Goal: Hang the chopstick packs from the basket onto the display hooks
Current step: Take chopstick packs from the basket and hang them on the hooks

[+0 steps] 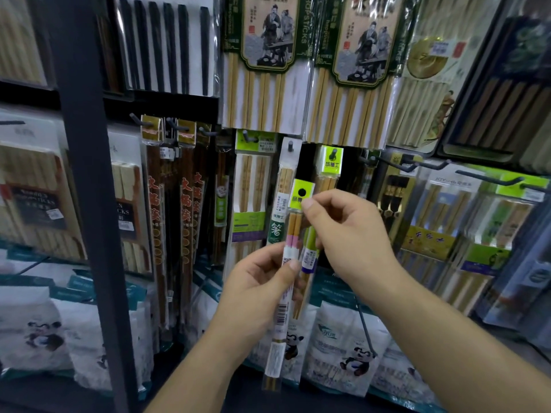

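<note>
Chopstick pack (293, 226) was steadied low in the left hand's (262, 281) grip; header card (309, 187) was pinched by the right hand (351, 234), its hole (302, 192) left uncovered for the display hook (334, 152).

I see dim, bluish light, perhaps from overhead. Glare streaks the black chopstick packs (167, 46) up top. The barcoded pack (281, 317) in my left hand (259, 284) and the green-tabbed pack (301, 194) in my right hand (343, 231) look sharp; the edges bend and blur.
</note>
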`<act>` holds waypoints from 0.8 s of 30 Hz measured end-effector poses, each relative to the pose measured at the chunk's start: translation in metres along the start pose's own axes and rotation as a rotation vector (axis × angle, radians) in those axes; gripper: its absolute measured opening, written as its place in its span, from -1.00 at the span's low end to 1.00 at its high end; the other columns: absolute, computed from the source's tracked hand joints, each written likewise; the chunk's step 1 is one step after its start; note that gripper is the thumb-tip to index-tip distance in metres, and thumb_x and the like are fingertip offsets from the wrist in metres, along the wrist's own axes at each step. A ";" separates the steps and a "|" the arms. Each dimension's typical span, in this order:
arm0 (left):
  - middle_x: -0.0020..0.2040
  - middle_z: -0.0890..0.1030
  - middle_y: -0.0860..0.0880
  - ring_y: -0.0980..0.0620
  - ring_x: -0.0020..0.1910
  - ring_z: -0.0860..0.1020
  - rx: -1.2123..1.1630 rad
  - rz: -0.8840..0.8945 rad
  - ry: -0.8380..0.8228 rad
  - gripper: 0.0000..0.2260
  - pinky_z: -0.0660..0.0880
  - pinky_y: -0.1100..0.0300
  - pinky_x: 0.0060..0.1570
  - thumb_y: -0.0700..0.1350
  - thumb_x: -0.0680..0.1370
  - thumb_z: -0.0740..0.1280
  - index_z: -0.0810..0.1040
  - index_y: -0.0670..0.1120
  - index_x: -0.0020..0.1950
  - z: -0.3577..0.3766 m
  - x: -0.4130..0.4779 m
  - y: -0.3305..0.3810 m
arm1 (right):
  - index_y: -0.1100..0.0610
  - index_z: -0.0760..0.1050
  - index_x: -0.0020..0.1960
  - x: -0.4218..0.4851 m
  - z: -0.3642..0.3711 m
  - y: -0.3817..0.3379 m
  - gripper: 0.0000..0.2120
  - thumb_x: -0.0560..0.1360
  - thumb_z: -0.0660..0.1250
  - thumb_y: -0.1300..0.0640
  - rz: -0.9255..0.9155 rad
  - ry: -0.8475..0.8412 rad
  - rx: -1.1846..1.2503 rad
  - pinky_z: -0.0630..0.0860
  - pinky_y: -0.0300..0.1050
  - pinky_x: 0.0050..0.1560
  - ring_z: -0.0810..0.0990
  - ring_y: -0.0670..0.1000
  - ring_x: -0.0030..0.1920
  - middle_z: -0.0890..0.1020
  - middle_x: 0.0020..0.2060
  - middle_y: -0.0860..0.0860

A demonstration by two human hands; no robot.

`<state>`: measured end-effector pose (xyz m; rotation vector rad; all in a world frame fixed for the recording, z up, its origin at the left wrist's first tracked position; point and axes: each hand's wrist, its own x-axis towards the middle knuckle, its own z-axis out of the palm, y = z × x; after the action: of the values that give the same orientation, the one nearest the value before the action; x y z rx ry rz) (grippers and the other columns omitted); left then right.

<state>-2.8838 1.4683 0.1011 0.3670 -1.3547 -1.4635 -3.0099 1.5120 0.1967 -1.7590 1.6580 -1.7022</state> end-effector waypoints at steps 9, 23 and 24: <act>-0.08 0.71 -0.07 0.03 -0.11 0.63 0.106 -0.008 -0.023 -0.77 0.62 0.18 -0.08 -0.22 0.68 0.29 0.68 -0.03 0.24 0.004 0.000 -0.004 | 0.04 0.63 -0.28 0.040 -0.016 -0.012 -0.71 0.62 0.38 0.11 0.104 0.252 0.248 0.37 -0.36 -0.47 0.45 -0.16 -0.50 0.58 -0.45 -0.08; 0.12 0.49 0.36 0.34 0.15 0.50 0.702 0.100 -0.036 -0.70 0.46 0.42 0.06 0.02 0.65 0.35 0.46 0.31 0.34 -0.001 -0.004 -0.008 | 0.07 0.62 -0.24 0.034 -0.016 0.013 -0.72 0.58 0.40 -0.06 0.102 0.280 0.060 0.47 -0.28 -0.35 0.47 -0.13 -0.43 0.64 -0.31 0.10; 0.20 0.41 0.41 0.41 0.24 0.42 0.802 0.127 -0.045 -0.67 0.41 0.49 0.07 0.11 0.65 0.31 0.42 0.29 0.41 -0.001 -0.004 -0.006 | 0.04 0.62 -0.22 0.030 -0.018 0.017 -0.74 0.58 0.40 -0.07 0.092 0.274 0.042 0.48 -0.29 -0.35 0.49 -0.13 -0.41 0.65 -0.28 0.08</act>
<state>-2.8839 1.4701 0.0943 0.7389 -1.9304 -0.7713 -3.0419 1.4918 0.2070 -1.4586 1.7629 -1.9916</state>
